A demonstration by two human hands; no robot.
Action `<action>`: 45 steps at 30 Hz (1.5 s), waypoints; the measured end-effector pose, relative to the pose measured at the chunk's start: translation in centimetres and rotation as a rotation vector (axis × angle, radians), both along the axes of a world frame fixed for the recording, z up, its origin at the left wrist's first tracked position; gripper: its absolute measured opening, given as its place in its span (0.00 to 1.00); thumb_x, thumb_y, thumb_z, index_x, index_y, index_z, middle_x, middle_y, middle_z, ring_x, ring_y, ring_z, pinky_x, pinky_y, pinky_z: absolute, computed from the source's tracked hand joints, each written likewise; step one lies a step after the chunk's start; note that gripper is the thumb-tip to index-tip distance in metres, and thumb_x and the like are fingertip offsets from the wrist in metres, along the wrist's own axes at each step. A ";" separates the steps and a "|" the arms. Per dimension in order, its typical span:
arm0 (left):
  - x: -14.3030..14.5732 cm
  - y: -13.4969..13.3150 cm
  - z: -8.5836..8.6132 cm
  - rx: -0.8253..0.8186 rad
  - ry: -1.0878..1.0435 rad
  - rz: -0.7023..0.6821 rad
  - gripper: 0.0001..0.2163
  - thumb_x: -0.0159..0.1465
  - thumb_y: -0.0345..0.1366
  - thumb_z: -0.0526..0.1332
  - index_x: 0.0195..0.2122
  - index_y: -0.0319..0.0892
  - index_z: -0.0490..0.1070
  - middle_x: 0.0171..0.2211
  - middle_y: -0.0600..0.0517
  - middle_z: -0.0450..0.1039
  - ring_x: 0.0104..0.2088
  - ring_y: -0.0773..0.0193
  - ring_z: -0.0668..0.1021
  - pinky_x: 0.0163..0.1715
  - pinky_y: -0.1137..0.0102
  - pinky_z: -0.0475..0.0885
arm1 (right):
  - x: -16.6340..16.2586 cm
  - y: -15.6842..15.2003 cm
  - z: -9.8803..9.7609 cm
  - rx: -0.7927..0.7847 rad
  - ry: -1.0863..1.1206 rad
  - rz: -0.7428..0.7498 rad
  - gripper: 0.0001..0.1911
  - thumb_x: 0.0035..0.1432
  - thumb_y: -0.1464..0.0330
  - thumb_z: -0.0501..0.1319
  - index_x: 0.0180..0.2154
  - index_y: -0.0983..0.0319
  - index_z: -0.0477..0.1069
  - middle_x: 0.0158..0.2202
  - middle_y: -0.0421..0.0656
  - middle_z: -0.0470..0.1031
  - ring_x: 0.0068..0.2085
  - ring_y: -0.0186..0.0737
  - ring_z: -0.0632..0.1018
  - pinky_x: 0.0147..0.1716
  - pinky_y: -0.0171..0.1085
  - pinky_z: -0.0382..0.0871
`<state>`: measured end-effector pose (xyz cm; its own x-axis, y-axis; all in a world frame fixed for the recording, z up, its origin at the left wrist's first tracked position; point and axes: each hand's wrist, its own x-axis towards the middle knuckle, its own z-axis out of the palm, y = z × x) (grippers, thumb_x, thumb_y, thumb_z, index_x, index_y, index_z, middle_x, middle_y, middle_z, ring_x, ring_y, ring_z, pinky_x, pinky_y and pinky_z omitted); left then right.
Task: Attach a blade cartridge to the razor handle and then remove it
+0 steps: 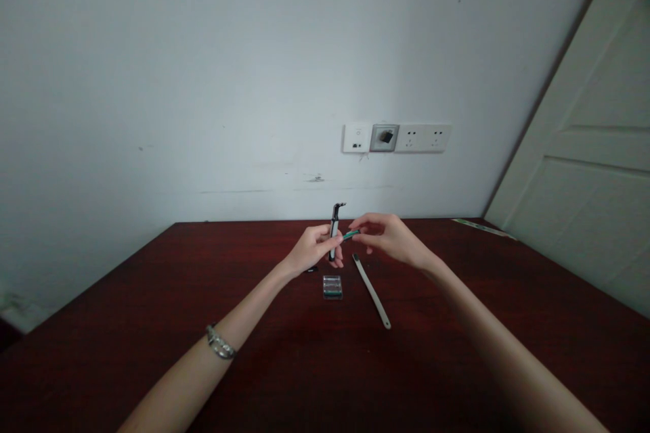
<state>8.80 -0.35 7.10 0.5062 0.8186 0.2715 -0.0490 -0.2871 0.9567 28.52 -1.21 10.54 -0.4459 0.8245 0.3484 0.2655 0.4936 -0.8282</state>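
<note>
My left hand [319,247] is closed around a slim white-and-black handheld device [334,231], held upright. The device's black top bends to the right and ends in a small thin tip. My right hand [388,235] pinches a small green stick-shaped piece [351,235], possibly a battery, between thumb and fingers. Its left end meets the left thumb beside the device; whether it touches the device I cannot tell. Below the hands, a small clear plastic case [332,287] with cylindrical shapes and some green inside lies on the table.
A long pale stick [372,292] with a dark end and a hole at its near end lies slanted right of the case. A small black piece [311,270] sits under my left wrist. The dark red table [284,365] meets a wall with sockets [422,138].
</note>
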 end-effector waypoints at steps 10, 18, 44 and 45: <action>0.0 0.0 -0.1 0.001 -0.010 0.003 0.12 0.59 0.41 0.60 0.34 0.36 0.64 0.21 0.52 0.71 0.21 0.64 0.77 0.22 0.71 0.72 | -0.5 0.0 0.3 -0.067 0.123 -0.017 0.14 0.45 0.64 0.66 0.34 0.65 0.72 0.31 0.43 0.75 0.25 0.31 0.73 0.25 0.35 0.72; 0.0 -0.2 -0.1 0.059 -0.055 0.046 0.11 0.59 0.40 0.59 0.34 0.36 0.63 0.21 0.52 0.71 0.21 0.64 0.77 0.22 0.70 0.73 | -0.3 0.5 -0.2 -0.128 0.196 -0.055 0.16 0.42 0.63 0.68 0.33 0.66 0.72 0.29 0.43 0.76 0.28 0.35 0.75 0.24 0.34 0.73; 0.6 0.1 -0.2 0.103 -0.037 0.089 0.12 0.59 0.41 0.60 0.33 0.36 0.64 0.21 0.52 0.72 0.21 0.64 0.77 0.23 0.70 0.73 | -1.3 0.9 -1.4 -0.145 0.172 -0.097 0.17 0.46 0.57 0.64 0.29 0.66 0.73 0.24 0.41 0.74 0.18 0.29 0.71 0.16 0.30 0.67; 0.5 0.1 -0.2 0.099 -0.041 0.089 0.12 0.59 0.41 0.60 0.33 0.36 0.64 0.21 0.52 0.72 0.21 0.64 0.77 0.23 0.70 0.73 | -1.2 0.9 -1.4 -0.142 0.200 -0.099 0.18 0.45 0.57 0.65 0.31 0.66 0.73 0.25 0.42 0.74 0.20 0.31 0.72 0.16 0.31 0.68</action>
